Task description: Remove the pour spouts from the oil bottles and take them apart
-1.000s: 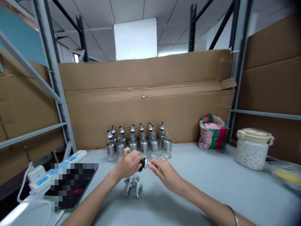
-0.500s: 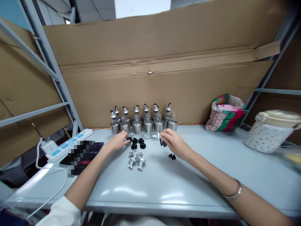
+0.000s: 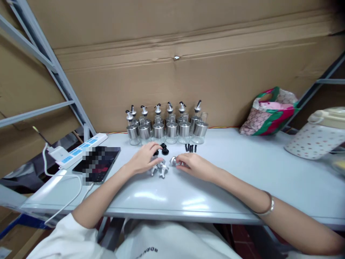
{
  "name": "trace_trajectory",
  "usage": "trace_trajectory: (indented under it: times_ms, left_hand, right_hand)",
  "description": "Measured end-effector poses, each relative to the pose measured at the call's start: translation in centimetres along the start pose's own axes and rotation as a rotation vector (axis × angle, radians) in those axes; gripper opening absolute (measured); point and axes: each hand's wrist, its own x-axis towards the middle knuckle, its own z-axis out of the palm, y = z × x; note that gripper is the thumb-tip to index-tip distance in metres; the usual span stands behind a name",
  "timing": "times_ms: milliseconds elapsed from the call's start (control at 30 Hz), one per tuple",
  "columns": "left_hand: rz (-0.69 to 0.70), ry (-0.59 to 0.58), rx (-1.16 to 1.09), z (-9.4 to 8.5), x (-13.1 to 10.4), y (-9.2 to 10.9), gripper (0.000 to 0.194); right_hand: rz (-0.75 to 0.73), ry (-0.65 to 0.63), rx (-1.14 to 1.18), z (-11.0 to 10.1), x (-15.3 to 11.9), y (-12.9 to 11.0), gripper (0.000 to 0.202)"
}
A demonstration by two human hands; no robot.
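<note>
My left hand (image 3: pixel 145 158) hovers with thumb and fingers apart over black rubber stoppers (image 3: pixel 165 151) and silver pourer spouts (image 3: pixel 162 171), partly covering both. Just to its right, the fingers of my right hand (image 3: pixel 195 166) are closed on a silver pourer spout (image 3: pixel 173 160), held low over the table. Several small black tubes (image 3: pixel 191 148) lie behind my right hand. Glass bottles with steel sleeves (image 3: pixel 171 130) stand in rows at the back. Bottles in the rear row carry silver pourers with black flip tips (image 3: pixel 182 106); the front ones are mostly bare-necked.
A phone (image 3: pixel 104 172) and a white power strip (image 3: pixel 84 149) with a cable lie at the left. At the right stand a patterned bag (image 3: pixel 265 118) and a dotted white container (image 3: pixel 309 142). Cardboard (image 3: pixel 188 79) walls the back of the grey table (image 3: pixel 242 180).
My right hand has come back from the bottles toward me, now with a silver pourer spout. My left hand has shifted right from the black stopper. The view has tilted down.
</note>
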Motion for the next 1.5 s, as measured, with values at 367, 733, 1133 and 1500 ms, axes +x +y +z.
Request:
trace_trajectory:
  times_ms: [367,733,1133,1500]
  left_hand:
    - [0.182,-0.16,-0.137,1.4,-0.4,1.8,0.051]
    - [0.221,-0.092,-0.045,0.6,-0.4,2.0,0.042]
    - [0.124,0.293,-0.118,0.0,0.3,0.1,0.031]
    - [-0.725,0.959,-0.603,-2.7,6.4,-12.5,0.032]
  right_hand:
    - [-0.094,-0.142,0.088,-0.4,-0.4,-1.5,0.027]
    - [-0.192,0.041,0.07,-1.2,-0.3,-1.7,0.02]
    - [-0.288,0.298,-0.122,-1.6,-0.1,-0.4,0.018]
    - [-0.296,0.376,-0.159,-2.1,0.0,-0.4,0.014]
